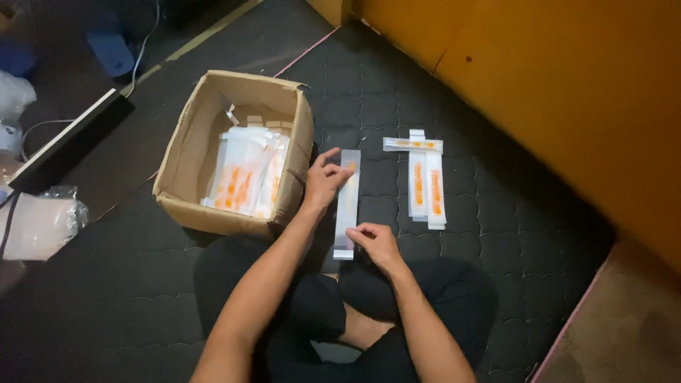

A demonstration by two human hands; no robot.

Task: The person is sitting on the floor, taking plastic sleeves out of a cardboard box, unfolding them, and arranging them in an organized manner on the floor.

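Note:
A long, narrow clear packet [347, 206] with an orange strip inside lies on the dark quilted mat [496, 234] in front of my crossed legs. My left hand [325, 179] grips its far end, fingers curled over the edge. At the near end my right hand [376, 241] pinches the packet. To the left, right beside my left hand, stands an open cardboard box [186, 152] holding several similar white and orange packets [245, 177].
A few of the same packets [424, 181] lie on the mat to the right, one crosswise on top. An orange wall or cabinet [567, 85] runs along the right. Plastic bags [39, 223], a dark flat bar [67, 145] and cables sit at far left.

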